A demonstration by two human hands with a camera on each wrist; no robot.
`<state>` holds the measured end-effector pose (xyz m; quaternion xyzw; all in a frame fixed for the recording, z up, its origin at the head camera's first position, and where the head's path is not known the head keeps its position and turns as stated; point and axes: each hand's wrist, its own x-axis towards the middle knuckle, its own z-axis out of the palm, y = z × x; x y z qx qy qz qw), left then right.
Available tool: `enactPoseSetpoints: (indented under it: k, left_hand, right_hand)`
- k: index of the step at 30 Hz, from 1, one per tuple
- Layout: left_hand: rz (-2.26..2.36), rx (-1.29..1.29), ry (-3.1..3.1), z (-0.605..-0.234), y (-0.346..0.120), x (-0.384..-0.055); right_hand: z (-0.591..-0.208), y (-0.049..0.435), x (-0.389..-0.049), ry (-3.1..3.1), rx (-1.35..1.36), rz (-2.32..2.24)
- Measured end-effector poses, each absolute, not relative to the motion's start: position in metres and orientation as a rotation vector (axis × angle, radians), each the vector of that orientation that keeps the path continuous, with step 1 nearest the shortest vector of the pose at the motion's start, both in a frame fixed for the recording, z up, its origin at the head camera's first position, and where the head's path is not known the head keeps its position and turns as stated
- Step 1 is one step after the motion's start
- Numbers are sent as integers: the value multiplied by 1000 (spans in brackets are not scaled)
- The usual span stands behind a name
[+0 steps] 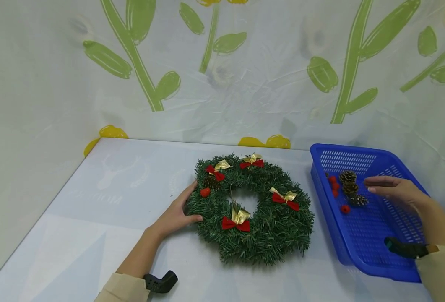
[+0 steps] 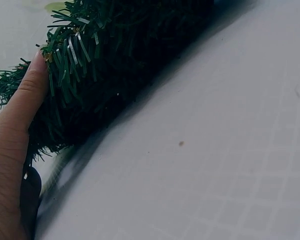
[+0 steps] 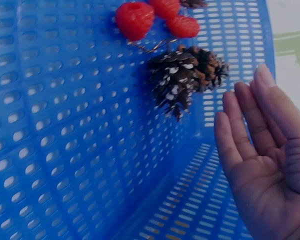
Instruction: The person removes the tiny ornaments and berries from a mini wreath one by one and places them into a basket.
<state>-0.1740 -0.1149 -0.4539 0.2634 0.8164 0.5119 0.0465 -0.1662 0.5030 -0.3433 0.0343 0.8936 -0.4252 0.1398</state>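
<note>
A green Christmas wreath (image 1: 282, 226) with red-and-gold bows, a pine cone and one red berry lies on the table. At its left edge my left hand (image 1: 175, 216) grips it, the thumb (image 2: 30, 92) against the green needles; the other fingers are partly hidden by the wreath. My right hand (image 1: 399, 193) hovers inside the blue basket (image 1: 373, 251), its fingers extended and nothing in them. Beside that hand, in the basket, lie several pine cones (image 1: 350, 188) and red berries (image 1: 344, 209). The right wrist view shows a white-tipped pine cone (image 3: 172, 80) just apart from the fingertips.
The basket's raised rim (image 1: 329, 226) stands to the right of the wreath on the white table (image 1: 105, 235). Behind the table hangs a pale sheet (image 1: 260, 84) printed with green stems and yellow flowers.
</note>
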Motion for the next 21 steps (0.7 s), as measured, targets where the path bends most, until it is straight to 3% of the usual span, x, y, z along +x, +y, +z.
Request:
enactPoseSetpoints:
  k: [8, 14, 21]
  left_hand:
    - [1582, 818, 2466, -453, -115, -175]
    - [1576, 812, 2462, -454, -115, -174]
    - [1567, 809, 2479, -453, -117, -174]
  right_hand:
    - [-333, 500, -167, 2453, -66, -1564]
    - [-327, 496, -166, 2425, -58, -1612]
    - [-319, 483, -172, 2282, -235, -1743]
